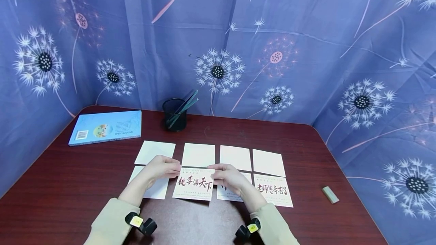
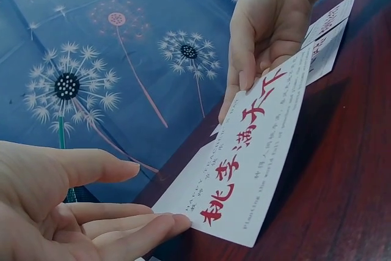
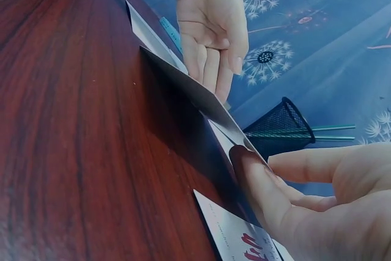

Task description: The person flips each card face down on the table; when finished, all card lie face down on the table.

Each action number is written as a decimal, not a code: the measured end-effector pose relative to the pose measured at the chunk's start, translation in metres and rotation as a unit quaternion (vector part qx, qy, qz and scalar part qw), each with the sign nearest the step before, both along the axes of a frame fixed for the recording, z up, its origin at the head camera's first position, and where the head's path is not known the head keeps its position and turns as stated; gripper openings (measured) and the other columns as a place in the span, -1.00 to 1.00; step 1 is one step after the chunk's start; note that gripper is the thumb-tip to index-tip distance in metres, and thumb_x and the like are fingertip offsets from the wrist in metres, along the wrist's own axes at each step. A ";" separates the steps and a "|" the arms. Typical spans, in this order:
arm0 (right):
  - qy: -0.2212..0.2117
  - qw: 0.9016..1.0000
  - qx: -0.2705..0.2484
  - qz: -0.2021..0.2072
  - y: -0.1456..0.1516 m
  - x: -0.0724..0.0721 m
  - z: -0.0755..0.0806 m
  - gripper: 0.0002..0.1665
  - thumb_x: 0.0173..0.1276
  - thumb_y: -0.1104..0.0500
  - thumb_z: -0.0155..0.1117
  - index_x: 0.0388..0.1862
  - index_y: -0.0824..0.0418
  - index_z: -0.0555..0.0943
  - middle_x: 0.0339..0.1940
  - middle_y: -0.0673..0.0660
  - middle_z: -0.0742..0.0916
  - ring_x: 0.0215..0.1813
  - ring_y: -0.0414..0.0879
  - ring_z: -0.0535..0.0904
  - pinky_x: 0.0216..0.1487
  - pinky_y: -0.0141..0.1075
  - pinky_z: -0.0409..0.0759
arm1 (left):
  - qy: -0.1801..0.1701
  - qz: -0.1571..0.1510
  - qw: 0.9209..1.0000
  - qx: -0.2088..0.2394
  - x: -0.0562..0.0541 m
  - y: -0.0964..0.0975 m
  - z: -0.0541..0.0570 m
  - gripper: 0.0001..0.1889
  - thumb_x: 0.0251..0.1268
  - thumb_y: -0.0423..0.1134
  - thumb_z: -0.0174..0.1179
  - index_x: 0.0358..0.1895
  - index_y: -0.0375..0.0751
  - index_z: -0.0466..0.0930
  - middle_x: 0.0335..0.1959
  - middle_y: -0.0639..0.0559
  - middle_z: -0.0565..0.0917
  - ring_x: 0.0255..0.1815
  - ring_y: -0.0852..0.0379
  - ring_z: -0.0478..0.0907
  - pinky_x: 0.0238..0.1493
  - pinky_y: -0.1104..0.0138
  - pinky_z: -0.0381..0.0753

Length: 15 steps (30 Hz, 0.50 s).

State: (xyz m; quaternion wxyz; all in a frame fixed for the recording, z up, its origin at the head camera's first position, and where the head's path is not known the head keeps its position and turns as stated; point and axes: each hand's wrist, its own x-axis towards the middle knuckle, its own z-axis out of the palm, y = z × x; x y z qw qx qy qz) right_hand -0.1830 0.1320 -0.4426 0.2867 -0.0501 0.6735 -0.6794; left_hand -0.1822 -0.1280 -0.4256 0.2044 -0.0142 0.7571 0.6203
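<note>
A white card with red brush-style characters (image 1: 194,184) is held tilted, its near edge raised above the table. My right hand (image 1: 229,179) pinches it at its right edge, with a finger and thumb on either side of the card in the right wrist view. At the left edge, my left hand (image 1: 165,167) touches the card with nearly straight fingers (image 2: 134,221), its thumb apart from it. Beneath my right hand lies another printed card (image 1: 235,196), partly covered. A further printed card (image 1: 272,189) is at the right. A blank white card (image 1: 156,188) lies under my left wrist.
Behind the hands runs a row of several blank cards (image 1: 198,155). A black mesh pen holder (image 1: 175,118) with green sticks and a blue book (image 1: 109,126) stand at the back. A small pale-green block (image 1: 330,194) lies on the right of the dark red table (image 1: 340,162).
</note>
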 end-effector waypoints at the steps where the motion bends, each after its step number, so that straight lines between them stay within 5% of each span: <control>1: 0.001 1.000 0.000 0.001 0.000 0.000 0.001 -0.44 0.32 0.41 0.03 0.28 0.64 0.31 -0.32 -0.04 0.61 -0.31 -0.33 0.54 -0.18 -0.53 0.62 | 0.000 -0.001 1.000 -0.002 0.000 0.000 0.000 -0.50 0.25 -0.38 0.19 0.16 -0.73 0.38 -0.11 -0.33 0.70 -0.15 0.09 0.70 0.03 0.20 0.69; 9: 0.004 1.000 -0.007 -0.007 0.001 0.000 0.006 -0.46 0.33 0.42 0.04 0.27 0.63 0.32 -0.26 0.00 0.67 -0.28 -0.33 0.61 -0.16 -0.55 0.64 | 0.026 0.013 0.999 -0.030 0.004 0.012 0.005 -0.54 0.25 -0.34 0.23 0.13 -0.64 0.48 -0.08 -0.34 0.69 -0.18 0.07 0.71 -0.04 0.21 0.72; 15: 0.008 1.000 -0.013 -0.003 0.001 -0.002 0.014 -0.44 0.36 0.39 0.03 0.30 0.63 0.29 -0.20 0.03 0.68 -0.24 -0.33 0.65 -0.13 -0.55 0.65 | 0.060 0.019 0.993 -0.100 0.013 0.040 0.017 -0.60 0.10 -0.23 0.41 -0.04 -0.45 0.68 -0.21 -0.17 0.76 -0.37 0.14 0.72 -0.27 0.31 0.74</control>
